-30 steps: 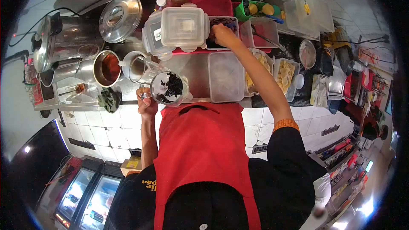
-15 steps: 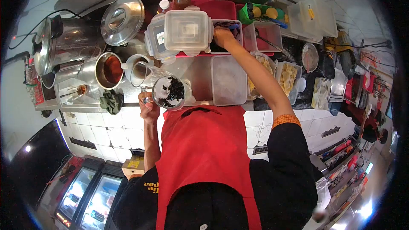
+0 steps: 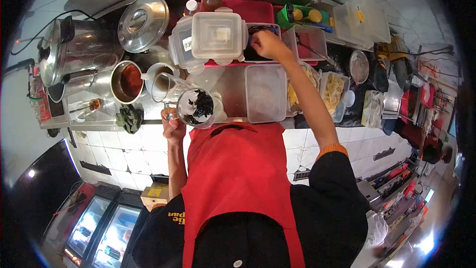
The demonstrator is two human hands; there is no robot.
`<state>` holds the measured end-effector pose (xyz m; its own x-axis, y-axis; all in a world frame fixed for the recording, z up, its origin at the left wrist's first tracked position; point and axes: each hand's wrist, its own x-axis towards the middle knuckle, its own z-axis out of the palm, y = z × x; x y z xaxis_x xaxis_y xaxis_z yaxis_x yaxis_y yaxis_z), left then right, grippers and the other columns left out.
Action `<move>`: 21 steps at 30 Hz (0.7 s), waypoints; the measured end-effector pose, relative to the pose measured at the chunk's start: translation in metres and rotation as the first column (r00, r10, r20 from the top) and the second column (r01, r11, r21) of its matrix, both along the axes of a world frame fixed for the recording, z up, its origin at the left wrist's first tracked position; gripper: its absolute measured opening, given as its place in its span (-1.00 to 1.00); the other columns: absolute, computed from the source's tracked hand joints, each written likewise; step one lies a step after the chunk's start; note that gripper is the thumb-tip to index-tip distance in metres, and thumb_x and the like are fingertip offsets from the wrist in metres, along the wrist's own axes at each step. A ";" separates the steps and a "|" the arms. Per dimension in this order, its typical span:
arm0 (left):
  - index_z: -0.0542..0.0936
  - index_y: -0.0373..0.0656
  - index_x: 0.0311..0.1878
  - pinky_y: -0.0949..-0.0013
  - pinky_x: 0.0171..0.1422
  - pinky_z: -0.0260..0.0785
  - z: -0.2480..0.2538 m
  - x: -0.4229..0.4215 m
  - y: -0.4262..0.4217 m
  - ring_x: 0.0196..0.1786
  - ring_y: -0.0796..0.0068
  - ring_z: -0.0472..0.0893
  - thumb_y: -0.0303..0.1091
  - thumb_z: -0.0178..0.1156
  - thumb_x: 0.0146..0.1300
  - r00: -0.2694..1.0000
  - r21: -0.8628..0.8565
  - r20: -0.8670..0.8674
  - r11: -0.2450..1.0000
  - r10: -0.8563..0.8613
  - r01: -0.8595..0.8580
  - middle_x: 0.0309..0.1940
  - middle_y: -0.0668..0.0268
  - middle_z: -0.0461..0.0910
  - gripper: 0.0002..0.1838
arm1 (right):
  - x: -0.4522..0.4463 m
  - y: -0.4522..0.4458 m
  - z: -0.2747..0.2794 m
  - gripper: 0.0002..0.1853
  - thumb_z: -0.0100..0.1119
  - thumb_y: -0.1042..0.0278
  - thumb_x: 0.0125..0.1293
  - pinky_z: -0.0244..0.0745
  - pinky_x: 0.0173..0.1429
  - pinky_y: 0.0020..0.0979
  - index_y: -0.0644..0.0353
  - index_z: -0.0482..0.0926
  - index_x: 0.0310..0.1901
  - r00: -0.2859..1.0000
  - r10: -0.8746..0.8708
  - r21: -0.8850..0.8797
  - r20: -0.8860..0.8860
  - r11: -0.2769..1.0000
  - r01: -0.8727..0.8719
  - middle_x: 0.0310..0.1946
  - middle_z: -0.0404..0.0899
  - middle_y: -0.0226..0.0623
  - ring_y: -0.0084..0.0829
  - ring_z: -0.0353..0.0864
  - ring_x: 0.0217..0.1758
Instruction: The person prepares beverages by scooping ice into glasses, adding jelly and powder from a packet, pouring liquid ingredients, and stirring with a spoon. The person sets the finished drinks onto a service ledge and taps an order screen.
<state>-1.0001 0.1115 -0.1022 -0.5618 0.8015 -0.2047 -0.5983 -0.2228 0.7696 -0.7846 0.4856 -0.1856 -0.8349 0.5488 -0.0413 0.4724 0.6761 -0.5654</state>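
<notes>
One wide-angle view, worn on the head
We look forward and steeply down over the red apron [image 3: 238,168], the hands [image 3: 271,45] and bench [image 3: 230,87] close below.

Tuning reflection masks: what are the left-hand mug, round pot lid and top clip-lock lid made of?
Mug: likely glass, perhaps plastic; clear, glossy wall. Round pot lid: polished metal, probably stainless steel; silvery highlights. Clip-lock lid: probably plastic, frosted finish; cloudy, translucent surface.
</notes>
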 end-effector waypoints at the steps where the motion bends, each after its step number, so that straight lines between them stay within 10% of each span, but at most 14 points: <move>1: 0.41 -0.15 -0.32 0.36 -0.13 0.48 -0.008 -0.002 -0.003 -0.42 0.50 0.48 -0.06 0.51 0.02 1.000 0.025 -0.012 1.000 0.015 -0.015 -0.54 0.44 0.40 -0.51 | 0.008 -0.001 0.011 -0.88 0.23 0.44 0.16 0.62 -0.24 -0.21 0.24 0.65 -0.27 1.000 0.001 0.000 0.000 1.000 -0.001 -0.36 0.69 -0.06 -0.14 0.71 -0.36; 3: 0.43 -0.16 -0.31 0.39 -0.17 0.46 -0.012 -0.004 -0.005 -0.45 0.52 0.46 -0.05 0.50 0.03 1.000 0.051 -0.020 0.999 0.020 -0.019 -0.57 0.46 0.37 -0.52 | 0.027 -0.010 0.053 -0.84 0.22 0.34 0.31 0.58 -0.28 -0.42 0.25 0.66 -0.24 0.965 -0.249 -0.631 -0.079 0.762 0.144 -0.43 0.66 -0.28 -0.45 0.65 -0.42; 8: 0.34 -0.08 -0.23 0.20 0.01 0.47 -0.011 -0.005 -0.002 -0.24 0.38 0.51 -0.13 0.37 0.07 0.999 0.017 -0.037 0.999 0.037 -0.037 -0.38 0.38 0.39 -0.58 | 0.072 -0.052 0.106 -0.75 0.20 0.17 0.43 0.39 -0.30 -0.64 0.16 0.60 -0.03 0.783 -0.611 -0.941 -0.112 0.319 0.115 -0.33 0.61 -0.51 -0.67 0.55 -0.35; 21: 0.35 -0.15 -0.01 0.00 0.30 0.37 -0.038 -0.023 -0.019 0.10 0.17 0.54 -0.09 0.32 0.08 0.999 0.070 -0.001 0.997 -0.042 0.041 -0.04 0.22 0.49 -0.47 | 0.184 -0.179 0.123 -0.54 0.03 -0.03 0.49 0.43 -0.20 -0.48 0.29 0.58 -0.01 0.516 -0.856 -0.980 -0.026 -0.081 -0.183 -0.30 0.61 -0.36 -0.49 0.50 -0.34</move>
<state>-1.0236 0.0921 -0.1402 -0.5277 0.8364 -0.1481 -0.6087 -0.2507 0.7528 -0.6010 0.3063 -0.0625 -0.5656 0.6497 -0.5079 -0.3534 -0.7474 -0.5625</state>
